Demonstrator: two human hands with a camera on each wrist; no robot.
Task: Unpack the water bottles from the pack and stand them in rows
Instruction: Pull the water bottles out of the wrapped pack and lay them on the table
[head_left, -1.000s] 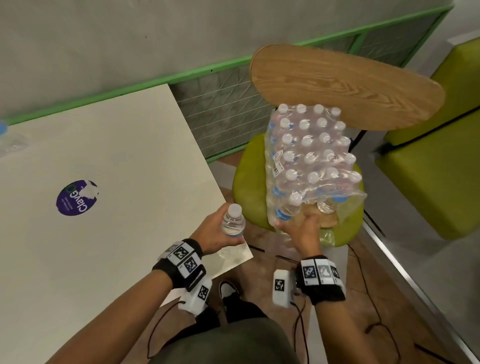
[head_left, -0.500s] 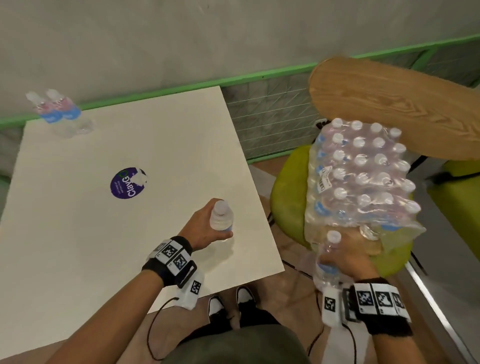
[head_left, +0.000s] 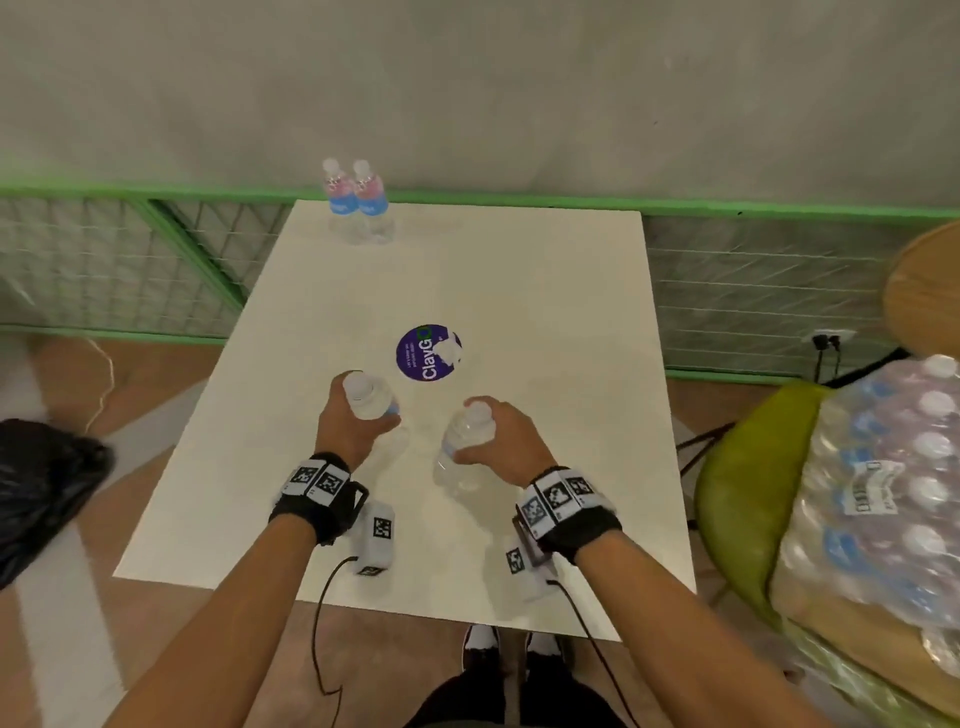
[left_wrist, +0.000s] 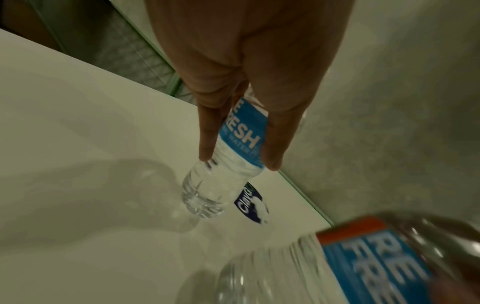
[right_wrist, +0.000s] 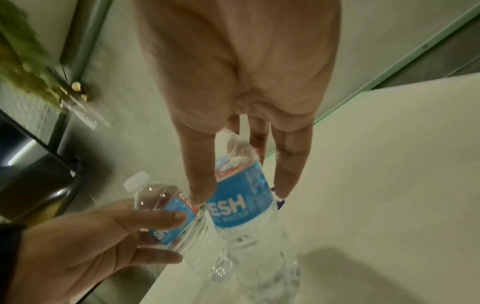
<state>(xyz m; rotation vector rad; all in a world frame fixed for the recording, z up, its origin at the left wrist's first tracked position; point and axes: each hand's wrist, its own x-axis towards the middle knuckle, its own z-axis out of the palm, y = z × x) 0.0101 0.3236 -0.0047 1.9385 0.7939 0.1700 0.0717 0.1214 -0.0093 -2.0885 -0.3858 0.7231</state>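
My left hand (head_left: 353, 426) grips a clear water bottle (head_left: 370, 399) with a blue label (left_wrist: 240, 133) above the white table (head_left: 545, 312). My right hand (head_left: 501, 441) grips a second bottle (head_left: 465, 441) of the same kind (right_wrist: 241, 203), tilted, just right of the first. Both bottles hang over the table's near middle, beside a purple round sticker (head_left: 428, 353). Two bottles (head_left: 356, 202) stand side by side at the table's far edge. The shrink-wrapped pack (head_left: 883, 493) of several bottles lies on a green chair (head_left: 737, 493) at the right.
A green-framed mesh fence (head_left: 727, 291) and a grey wall run behind the table. A black bag (head_left: 41, 483) sits on the floor at the left. A wooden chair back (head_left: 930, 291) shows at the right edge. Cables trail from both wristbands.
My right hand has pulled a bottle out of the pack and swung left over the table. The left hand has carried its bottle further over the table. My view turned left to face the table.
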